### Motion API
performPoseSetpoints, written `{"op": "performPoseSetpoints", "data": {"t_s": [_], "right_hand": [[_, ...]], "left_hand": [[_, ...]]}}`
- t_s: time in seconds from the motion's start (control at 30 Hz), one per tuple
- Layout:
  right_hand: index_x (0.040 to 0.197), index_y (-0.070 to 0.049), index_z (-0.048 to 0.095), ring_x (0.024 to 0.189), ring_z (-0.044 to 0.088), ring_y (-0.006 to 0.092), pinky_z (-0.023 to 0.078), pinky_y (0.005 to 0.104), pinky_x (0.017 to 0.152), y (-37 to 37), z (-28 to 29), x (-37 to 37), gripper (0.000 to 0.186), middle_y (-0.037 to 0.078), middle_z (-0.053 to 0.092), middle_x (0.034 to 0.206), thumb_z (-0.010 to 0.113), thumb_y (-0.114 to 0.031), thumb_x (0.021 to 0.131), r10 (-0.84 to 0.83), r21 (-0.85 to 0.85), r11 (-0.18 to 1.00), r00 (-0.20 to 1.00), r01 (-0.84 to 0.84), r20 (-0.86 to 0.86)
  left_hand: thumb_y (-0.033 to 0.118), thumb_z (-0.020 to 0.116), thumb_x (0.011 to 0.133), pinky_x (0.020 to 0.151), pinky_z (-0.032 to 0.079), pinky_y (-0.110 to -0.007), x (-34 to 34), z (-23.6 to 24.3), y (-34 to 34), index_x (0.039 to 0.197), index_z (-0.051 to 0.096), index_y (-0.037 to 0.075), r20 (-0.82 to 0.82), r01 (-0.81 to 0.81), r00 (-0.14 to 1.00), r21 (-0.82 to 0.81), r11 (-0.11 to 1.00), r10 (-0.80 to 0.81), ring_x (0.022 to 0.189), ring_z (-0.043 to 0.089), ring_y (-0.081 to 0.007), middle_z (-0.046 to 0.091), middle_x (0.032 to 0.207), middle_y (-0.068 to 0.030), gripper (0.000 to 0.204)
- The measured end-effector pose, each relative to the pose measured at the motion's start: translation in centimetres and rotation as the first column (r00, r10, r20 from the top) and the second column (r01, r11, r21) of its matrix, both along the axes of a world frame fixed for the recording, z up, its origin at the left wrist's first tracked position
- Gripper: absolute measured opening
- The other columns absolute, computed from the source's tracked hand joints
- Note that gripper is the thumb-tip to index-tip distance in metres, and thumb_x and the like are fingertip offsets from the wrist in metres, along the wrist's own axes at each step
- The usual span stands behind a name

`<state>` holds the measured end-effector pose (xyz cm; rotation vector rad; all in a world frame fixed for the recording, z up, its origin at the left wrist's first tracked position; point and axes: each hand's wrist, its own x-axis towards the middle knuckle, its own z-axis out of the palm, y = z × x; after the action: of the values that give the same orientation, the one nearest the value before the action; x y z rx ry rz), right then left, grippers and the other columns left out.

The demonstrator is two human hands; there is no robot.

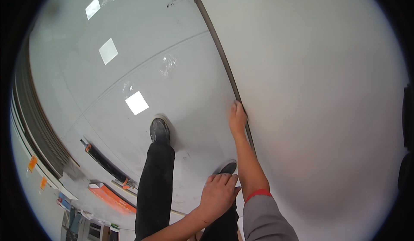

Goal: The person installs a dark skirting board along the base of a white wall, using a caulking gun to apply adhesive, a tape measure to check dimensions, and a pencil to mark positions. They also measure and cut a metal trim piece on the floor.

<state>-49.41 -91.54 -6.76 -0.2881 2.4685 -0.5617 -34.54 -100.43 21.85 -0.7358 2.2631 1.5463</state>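
Observation:
My right hand (237,119) reaches down to a long dark brown strip (221,53) that runs along the foot of a pale wall (319,90). Its fingers are bent in against the strip and slightly blurred; whether anything small lies under them is hidden. My left hand (219,193) rests across my bent right knee, back upward, its fingers lying loosely over the dark trousers with nothing seen in them. Below it, part of my right shoe (229,167) shows beside the strip.
My left shoe (160,130) stands on the grey floor (194,111). To the left lie a black caulking gun (105,163) with orange parts and an orange-red long box (113,198). Long strips (36,116) are stacked at the far left.

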Motion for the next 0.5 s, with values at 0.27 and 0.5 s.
{"op": "performPoseSetpoints", "data": {"t_s": [0.27, 0.5], "right_hand": [[0.11, 0.001, 0.066, 0.095, 0.065, 0.0464, 0.051, 0.0524, 0.086, 26.7, 0.9, 7.4, 0.028, 0.027, 0.068, 0.104, 0.054, -0.021, 0.099, 0.014, 0.475, 0.88, 1.0, -0.011, -0.003], [0.095, 0.003, 0.067, 0.087, 0.065, 0.0464, 0.05, 0.0535, 0.079, 14.2, -3.6, 3.9, 0.023, 0.027, 0.068, 0.09, 0.055, -0.017, 0.096, -0.028, 0.311, 0.947, 0.987, 0.077, -0.16]], "left_hand": [[0.021, 0.074, 0.081, 0.091, 0.046, -0.039, 0.0, 1.1, 2.4, 0.116, 0.063, 0.005, -0.026, 0.112, 0.994, 0.093, 0.989, -0.11, 0.097, 0.064, -0.0271, 0.066, 0.106, -0.0084, 0.039], [0.02, 0.073, 0.082, 0.092, 0.046, -0.038, -1.0, 1.4, 2.5, 0.115, 0.062, 0.005, -0.08, 0.117, 0.99, -0.013, 0.993, -0.118, 0.099, 0.063, -0.0259, 0.065, 0.107, -0.0087, 0.039]]}}
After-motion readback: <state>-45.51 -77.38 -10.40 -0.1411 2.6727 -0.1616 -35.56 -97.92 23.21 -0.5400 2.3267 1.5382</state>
